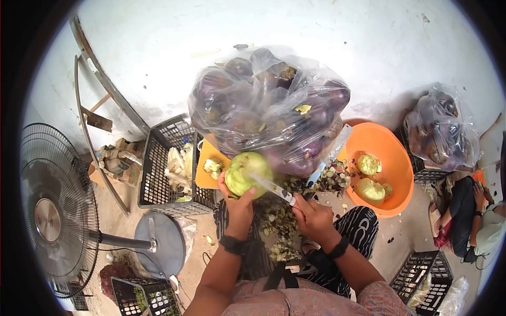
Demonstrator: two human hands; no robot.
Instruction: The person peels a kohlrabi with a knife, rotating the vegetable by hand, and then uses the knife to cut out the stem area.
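Note:
My left hand (pixel 240 208) holds a peeled pale green round vegetable (pixel 246 171) from below and its left side. In my right hand (pixel 312 215) is a knife (pixel 271 186), its blade pointing left and lying against the vegetable's right side. Just beyond both hands stands a large clear plastic bag (pixel 263 105) full of purple eggplants. A yellow board (pixel 205 181) to the left bears a pale green piece (pixel 212 167). Dark peelings (pixel 279 221) are heaped on the floor under my hands.
An orange basin (pixel 398 171) at the right holds several peeled pieces. Black crates (pixel 153 189) stand left, lower left and right. A fan (pixel 50 221) stands far left. A second bag of eggplants (pixel 443 126) and a seated person (pixel 464 210) are at the right.

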